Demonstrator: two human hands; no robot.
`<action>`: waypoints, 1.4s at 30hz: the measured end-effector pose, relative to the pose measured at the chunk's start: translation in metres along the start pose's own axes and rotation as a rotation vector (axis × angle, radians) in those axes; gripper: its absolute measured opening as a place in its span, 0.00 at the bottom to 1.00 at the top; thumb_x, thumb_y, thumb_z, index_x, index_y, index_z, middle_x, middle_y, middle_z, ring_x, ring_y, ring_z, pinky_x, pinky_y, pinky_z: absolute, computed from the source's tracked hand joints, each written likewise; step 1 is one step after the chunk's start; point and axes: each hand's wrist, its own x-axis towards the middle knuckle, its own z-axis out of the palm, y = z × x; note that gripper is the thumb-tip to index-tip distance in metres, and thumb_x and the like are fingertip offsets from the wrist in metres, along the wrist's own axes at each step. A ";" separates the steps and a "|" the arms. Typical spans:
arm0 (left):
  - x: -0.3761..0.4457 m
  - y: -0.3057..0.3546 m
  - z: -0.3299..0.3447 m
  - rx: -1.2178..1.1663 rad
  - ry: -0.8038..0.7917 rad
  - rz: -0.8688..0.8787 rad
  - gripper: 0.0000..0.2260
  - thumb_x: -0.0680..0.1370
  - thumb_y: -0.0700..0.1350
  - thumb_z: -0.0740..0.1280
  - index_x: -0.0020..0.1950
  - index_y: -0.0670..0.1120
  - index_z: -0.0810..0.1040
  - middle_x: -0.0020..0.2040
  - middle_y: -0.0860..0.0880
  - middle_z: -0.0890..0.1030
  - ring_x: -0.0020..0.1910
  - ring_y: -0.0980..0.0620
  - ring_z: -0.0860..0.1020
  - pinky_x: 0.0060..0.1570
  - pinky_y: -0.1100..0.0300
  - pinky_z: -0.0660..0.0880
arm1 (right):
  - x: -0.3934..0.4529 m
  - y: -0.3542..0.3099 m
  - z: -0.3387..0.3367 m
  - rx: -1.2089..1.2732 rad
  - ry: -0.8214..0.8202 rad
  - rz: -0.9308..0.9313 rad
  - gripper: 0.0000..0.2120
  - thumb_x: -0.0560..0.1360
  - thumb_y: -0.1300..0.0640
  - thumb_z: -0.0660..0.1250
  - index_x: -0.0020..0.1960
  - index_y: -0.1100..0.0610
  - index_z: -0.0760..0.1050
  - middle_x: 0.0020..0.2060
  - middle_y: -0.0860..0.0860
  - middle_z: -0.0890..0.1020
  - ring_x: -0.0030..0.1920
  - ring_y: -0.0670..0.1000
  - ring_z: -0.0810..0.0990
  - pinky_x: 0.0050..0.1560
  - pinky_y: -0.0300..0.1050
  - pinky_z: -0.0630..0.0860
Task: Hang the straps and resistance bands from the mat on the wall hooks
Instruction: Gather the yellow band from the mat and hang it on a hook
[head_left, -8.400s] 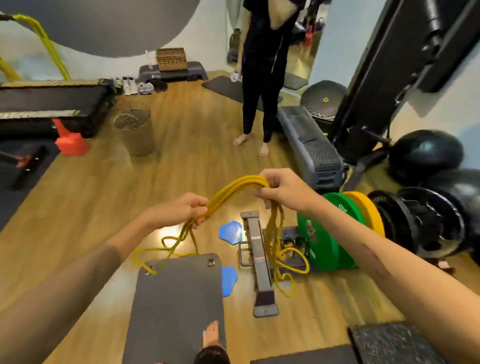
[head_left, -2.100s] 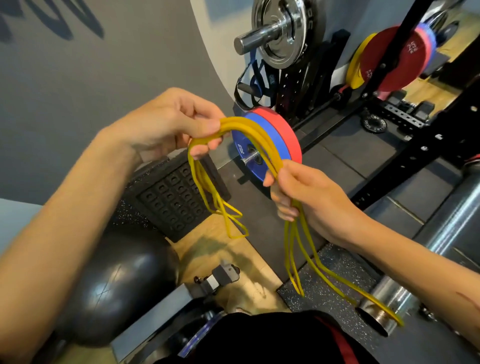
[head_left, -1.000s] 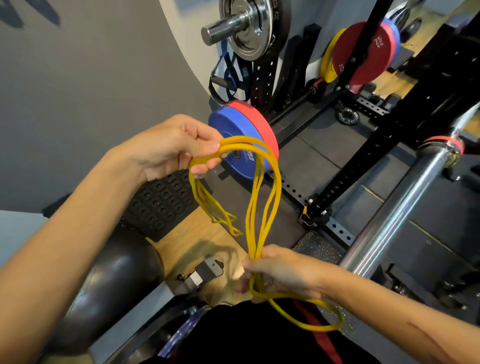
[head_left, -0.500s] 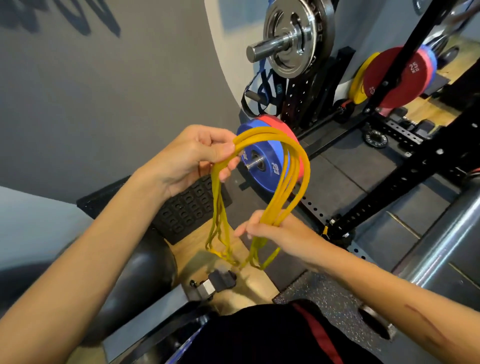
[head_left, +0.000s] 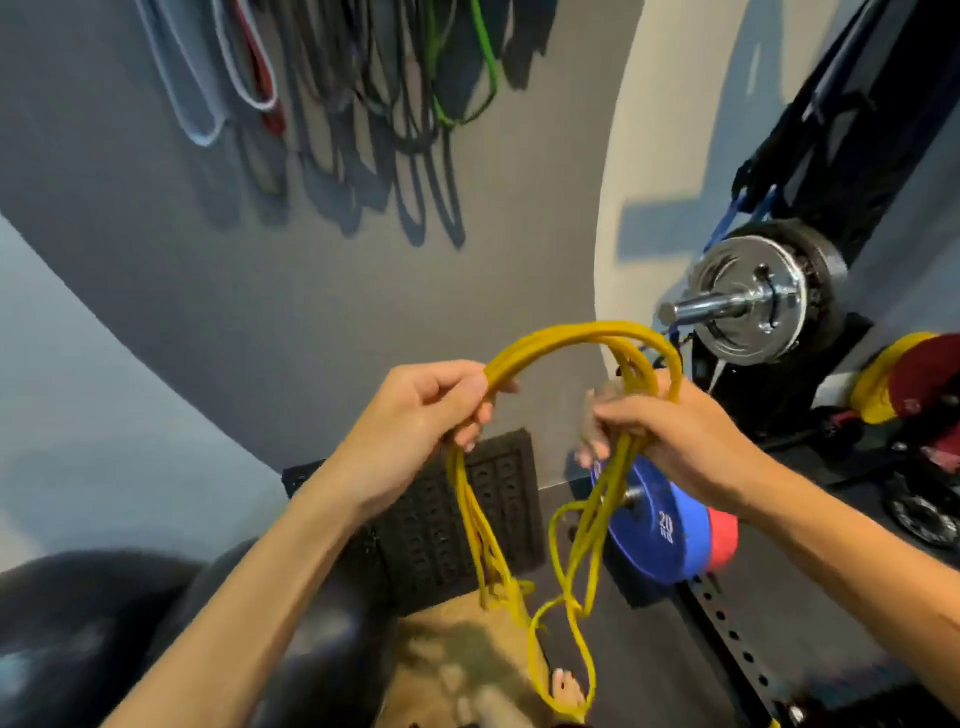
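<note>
A bundle of yellow resistance bands (head_left: 571, 335) arches between my two hands at chest height. My left hand (head_left: 415, 421) grips one end of the arch, and loops hang down below it. My right hand (head_left: 670, 441) grips the other end, with more yellow loops dangling toward the floor. Several bands and straps (head_left: 395, 88) hang on the grey wall above, among them light blue, red, black and green ones. The wall hooks themselves lie above the top of the frame.
A barbell sleeve with steel plates (head_left: 748, 301) juts out at the right on a black rack (head_left: 857, 114). A blue 20 kg plate (head_left: 660, 540) and a red one stand below my right hand. A black rubber mat (head_left: 441, 525) leans on the wall; dark exercise balls (head_left: 93, 634) lie lower left.
My view has tilted up, bringing the hanging bands on the wall into sight. My right hand has risen level with the left, and the yellow arch now spans both hands.
</note>
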 end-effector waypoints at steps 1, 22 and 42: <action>0.004 0.009 -0.012 0.061 0.023 0.013 0.14 0.78 0.45 0.61 0.54 0.38 0.80 0.35 0.49 0.72 0.31 0.54 0.68 0.35 0.65 0.69 | 0.016 -0.009 -0.007 -0.013 -0.051 -0.014 0.17 0.74 0.53 0.64 0.28 0.57 0.73 0.28 0.58 0.78 0.37 0.61 0.79 0.44 0.60 0.73; 0.317 0.232 -0.132 -0.083 0.579 0.541 0.10 0.82 0.40 0.59 0.45 0.38 0.75 0.31 0.49 0.70 0.22 0.57 0.64 0.21 0.67 0.62 | 0.366 -0.232 -0.152 0.063 -0.427 -0.534 0.20 0.79 0.43 0.57 0.54 0.59 0.74 0.31 0.51 0.62 0.27 0.48 0.60 0.27 0.40 0.66; 0.550 0.416 -0.156 0.783 1.132 0.972 0.18 0.78 0.44 0.64 0.29 0.37 0.75 0.26 0.43 0.77 0.23 0.48 0.79 0.27 0.53 0.79 | 0.548 -0.430 -0.205 -0.233 0.238 -0.702 0.13 0.82 0.52 0.54 0.40 0.54 0.65 0.28 0.53 0.66 0.22 0.49 0.65 0.24 0.41 0.63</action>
